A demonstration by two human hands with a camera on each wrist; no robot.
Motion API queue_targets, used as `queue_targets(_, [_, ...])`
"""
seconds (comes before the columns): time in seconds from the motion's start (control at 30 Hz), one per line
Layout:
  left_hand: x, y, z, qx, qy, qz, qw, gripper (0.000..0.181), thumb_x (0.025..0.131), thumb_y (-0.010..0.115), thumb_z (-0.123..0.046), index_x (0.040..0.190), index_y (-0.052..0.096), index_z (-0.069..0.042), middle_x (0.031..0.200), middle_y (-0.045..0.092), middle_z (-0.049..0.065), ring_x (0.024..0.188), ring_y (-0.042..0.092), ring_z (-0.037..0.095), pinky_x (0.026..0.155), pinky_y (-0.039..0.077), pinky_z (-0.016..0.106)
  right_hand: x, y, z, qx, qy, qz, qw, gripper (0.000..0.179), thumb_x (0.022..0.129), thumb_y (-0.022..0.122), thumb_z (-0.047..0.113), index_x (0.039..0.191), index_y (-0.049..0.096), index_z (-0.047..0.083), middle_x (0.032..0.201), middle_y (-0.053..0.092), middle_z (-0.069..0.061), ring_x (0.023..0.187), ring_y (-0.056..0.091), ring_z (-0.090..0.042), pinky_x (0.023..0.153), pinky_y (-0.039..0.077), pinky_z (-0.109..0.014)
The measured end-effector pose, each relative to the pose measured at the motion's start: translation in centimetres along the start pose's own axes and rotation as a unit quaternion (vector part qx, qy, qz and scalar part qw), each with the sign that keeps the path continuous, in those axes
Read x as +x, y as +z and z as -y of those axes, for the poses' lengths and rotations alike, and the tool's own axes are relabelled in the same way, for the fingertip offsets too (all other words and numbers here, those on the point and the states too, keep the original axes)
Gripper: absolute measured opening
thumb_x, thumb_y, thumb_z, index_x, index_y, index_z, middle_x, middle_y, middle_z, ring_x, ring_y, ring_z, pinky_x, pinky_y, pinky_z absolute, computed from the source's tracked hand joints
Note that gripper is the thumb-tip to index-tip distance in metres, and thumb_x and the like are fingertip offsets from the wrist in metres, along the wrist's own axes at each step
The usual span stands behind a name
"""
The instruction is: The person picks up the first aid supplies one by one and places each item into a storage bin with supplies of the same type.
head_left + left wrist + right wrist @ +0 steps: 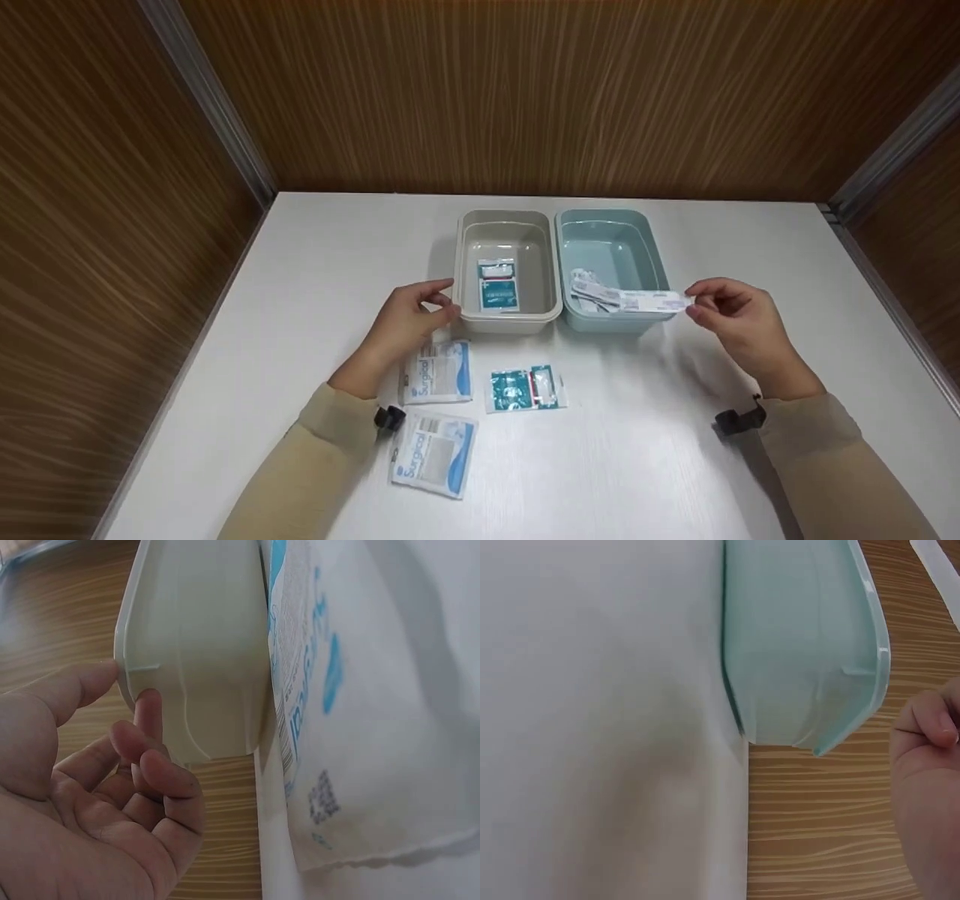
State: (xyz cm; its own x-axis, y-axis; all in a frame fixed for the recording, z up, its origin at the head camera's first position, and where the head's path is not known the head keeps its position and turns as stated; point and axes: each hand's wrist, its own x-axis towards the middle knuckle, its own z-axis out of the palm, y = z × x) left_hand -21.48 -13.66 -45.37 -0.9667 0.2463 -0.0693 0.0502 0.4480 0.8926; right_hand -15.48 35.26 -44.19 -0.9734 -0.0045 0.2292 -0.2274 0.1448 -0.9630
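My right hand (pixel 739 322) pinches the end of a white wrapped adhesive bandage (pixel 652 301), a long narrow packet with faint purple print. It extends over the front of the light blue bin (pixel 611 322), above several similar packets (pixel 592 289) inside. In the right wrist view the bandage packet (pixel 939 577) shows at the top right edge. My left hand (pixel 409 319) holds the rim of the beige bin (pixel 510 324) at its front left corner, thumb and fingertip against it. Inside that bin lies a teal and white packet (pixel 499 289).
Two white and blue packets marked Surgical (pixel 435 375) lie below my left hand, one nearer the front. A second teal packet (pixel 525 388) lies before the beige bin. The bins stand side by side on the white table (pixel 322 247), with wood-grain panels (pixel 510 97) around.
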Motion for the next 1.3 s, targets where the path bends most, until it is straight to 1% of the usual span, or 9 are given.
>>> queue_targets(0.17, [-0.1, 0.3, 0.2, -0.005, -0.001, -0.005, 1.0, 0.059, 0.107, 0.08, -0.028, 0.163, 0.062, -0.017, 0.128, 0.077, 0.004, 0.096, 0.06, 0.018, 0.09, 0.051, 0.032, 2.1, -0.9, 1.4, 0.002, 0.023, -0.016, 0.9996, 0.024, 0.103, 0.081, 0.002, 0.125, 0.076, -0.007, 0.096, 0.068, 0.004, 0.088, 0.057, -0.013, 0.077, 0.058, -0.013])
queue_targets(0.4, [0.0, 0.5, -0.1, -0.014, 0.008, -0.004, 0.9999, 0.059, 0.107, 0.08, -0.028, 0.163, 0.062, -0.018, 0.129, 0.077, 0.004, 0.097, 0.06, 0.018, 0.091, 0.052, 0.033, 5.3, -1.2, 2.4, 0.01, 0.028, -0.043, 0.9986, 0.033, 0.101, 0.085, 0.008, 0.129, 0.075, -0.006, 0.093, 0.068, 0.003, 0.089, 0.056, -0.015, 0.078, 0.059, -0.013])
queue_targets(0.53, [-0.3, 0.7, -0.1, -0.018, 0.003, -0.001, 0.9998, 0.06, 0.107, 0.08, -0.029, 0.163, 0.062, -0.018, 0.13, 0.076, 0.004, 0.097, 0.061, 0.018, 0.091, 0.053, 0.032, 6.3, -1.2, 2.0, -0.03, 0.053, -0.051, 0.9969, 0.033, 0.101, 0.087, 0.016, 0.13, 0.079, 0.002, 0.09, 0.066, 0.005, 0.089, 0.055, -0.015, 0.077, 0.057, -0.014])
queue_targets(0.63, [-0.5, 0.7, -0.1, -0.02, 0.006, 0.0, 0.9998, 0.06, 0.107, 0.081, -0.028, 0.162, 0.063, -0.017, 0.129, 0.077, 0.005, 0.095, 0.06, 0.017, 0.088, 0.053, 0.031, 6.5, -1.3, 1.7, -0.058, 0.071, -0.054, 0.9943, 0.036, 0.101, 0.087, 0.022, 0.133, 0.079, 0.006, 0.091, 0.065, 0.007, 0.092, 0.055, -0.015, 0.079, 0.057, -0.013])
queue_targets(0.83, [-0.6, 0.6, -0.2, -0.011, 0.018, 0.004, 0.9998, 0.06, 0.106, 0.081, -0.027, 0.162, 0.063, -0.015, 0.128, 0.077, 0.006, 0.091, 0.059, 0.016, 0.083, 0.052, 0.028, 6.2, -1.1, 1.0, -0.054, 0.064, -0.059, 0.9947, 0.037, 0.102, 0.086, 0.021, 0.133, 0.078, 0.003, 0.089, 0.063, 0.007, 0.089, 0.054, -0.013, 0.078, 0.058, -0.013])
queue_targets(0.9, [-0.7, 0.4, -0.2, -0.008, 0.018, 0.003, 0.9998, 0.06, 0.106, 0.081, -0.027, 0.162, 0.062, -0.014, 0.128, 0.077, 0.007, 0.09, 0.058, 0.017, 0.083, 0.052, 0.028, 6.2, -0.9, 0.8, -0.054, 0.061, -0.049, 0.9954, 0.038, 0.102, 0.087, 0.019, 0.134, 0.078, 0.002, 0.089, 0.063, 0.006, 0.088, 0.054, -0.013, 0.076, 0.056, -0.013])
queue_targets(0.97, [-0.8, 0.3, -0.2, -0.006, 0.019, 0.001, 0.9998, 0.06, 0.107, 0.08, -0.027, 0.163, 0.062, -0.014, 0.128, 0.077, 0.008, 0.091, 0.058, 0.017, 0.084, 0.051, 0.028, 6.2, -0.9, 0.5, -0.072, 0.061, -0.035, 0.9949, 0.041, 0.101, 0.087, 0.018, 0.139, 0.077, 0.004, 0.091, 0.062, 0.007, 0.089, 0.053, -0.012, 0.074, 0.053, -0.014])
queue_targets(1.13, [-0.9, 0.3, -0.1, -0.003, 0.017, 0.005, 0.9998, 0.06, 0.107, 0.079, -0.029, 0.163, 0.062, -0.015, 0.131, 0.076, 0.008, 0.094, 0.06, 0.017, 0.09, 0.051, 0.03, 5.8, -1.4, 0.3, -0.148, 0.09, -0.023, 0.9846, 0.055, 0.101, 0.089, 0.024, 0.152, 0.072, 0.012, 0.094, 0.061, 0.013, 0.092, 0.052, -0.009, 0.075, 0.05, -0.016])
queue_targets(1.3, [-1.0, 0.2, 0.0, -0.001, 0.006, 0.0, 1.0, 0.059, 0.107, 0.079, -0.03, 0.163, 0.063, -0.018, 0.131, 0.076, 0.006, 0.096, 0.059, 0.018, 0.091, 0.051, 0.031, 5.4, -1.8, 0.4, -0.174, 0.1, -0.023, 0.9794, 0.059, 0.101, 0.089, 0.025, 0.155, 0.07, 0.012, 0.094, 0.06, 0.013, 0.093, 0.052, -0.01, 0.073, 0.048, -0.017])
